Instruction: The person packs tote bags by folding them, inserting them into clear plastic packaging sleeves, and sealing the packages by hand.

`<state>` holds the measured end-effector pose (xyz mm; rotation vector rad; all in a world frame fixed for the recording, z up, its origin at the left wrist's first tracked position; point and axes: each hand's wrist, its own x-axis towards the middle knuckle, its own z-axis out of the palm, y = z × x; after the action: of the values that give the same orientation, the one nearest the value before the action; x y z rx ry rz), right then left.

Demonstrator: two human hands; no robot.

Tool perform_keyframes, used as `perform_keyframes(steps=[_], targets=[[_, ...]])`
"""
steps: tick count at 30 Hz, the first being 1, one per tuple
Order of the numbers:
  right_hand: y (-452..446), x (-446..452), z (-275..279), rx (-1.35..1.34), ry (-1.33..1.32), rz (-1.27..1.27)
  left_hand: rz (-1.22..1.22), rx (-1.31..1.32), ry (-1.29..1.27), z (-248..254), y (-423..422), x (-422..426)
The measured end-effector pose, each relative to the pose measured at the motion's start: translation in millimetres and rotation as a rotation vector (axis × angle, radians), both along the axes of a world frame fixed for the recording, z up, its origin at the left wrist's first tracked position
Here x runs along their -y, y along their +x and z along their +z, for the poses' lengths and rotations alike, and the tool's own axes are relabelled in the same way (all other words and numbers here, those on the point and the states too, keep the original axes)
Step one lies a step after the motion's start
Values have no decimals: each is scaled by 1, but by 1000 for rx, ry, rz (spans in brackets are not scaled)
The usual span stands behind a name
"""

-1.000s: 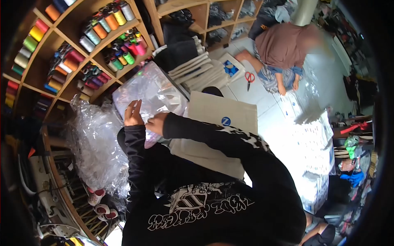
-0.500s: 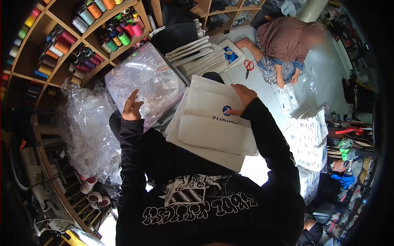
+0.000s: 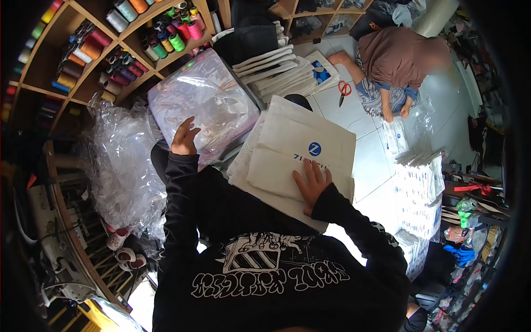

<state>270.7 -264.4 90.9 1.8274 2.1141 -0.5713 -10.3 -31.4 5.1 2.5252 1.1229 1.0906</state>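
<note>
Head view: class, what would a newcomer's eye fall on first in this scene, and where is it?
Probably the cream fabric piece with its blue Z logo, near the picture's centre, under the spread right hand. Next might come the bright thread spools at the upper left, then the shiny clear plastic stack by the left hand.

Black long-sleeved top (image 3: pixel 276 310); white outlined lettering (image 3: pixel 243 283), striped drawing (image 3: pixel 251 259) on front; white-patched right sleeve (image 3: pixel 354 218).

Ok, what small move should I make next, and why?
Perhaps smooth the top cloth with your right hand: it lies spread there, just below the blue logo, and a fold shows across the cloth.
</note>
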Motion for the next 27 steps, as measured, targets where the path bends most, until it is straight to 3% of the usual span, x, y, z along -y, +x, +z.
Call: perform_keyframes(steps=[5, 10, 13, 16, 19, 27], targets=[[-1, 3, -7, -51, 84, -9, 27, -10, -3, 4, 5, 3], [-5, 4, -44, 55, 451, 5, 31, 14, -83, 5, 7, 3], [-3, -2, -38, 12, 418, 22, 26, 7, -81, 5, 5, 2], [12, -15, -9, -200, 198, 2, 18, -2, -88, 7, 4, 4], [20, -25, 35, -363, 177, -40, 13, -9, -97, 7, 3, 5], [26, -34, 129, -307, 227, -63, 2, -1, -136, 4, 2, 5]])
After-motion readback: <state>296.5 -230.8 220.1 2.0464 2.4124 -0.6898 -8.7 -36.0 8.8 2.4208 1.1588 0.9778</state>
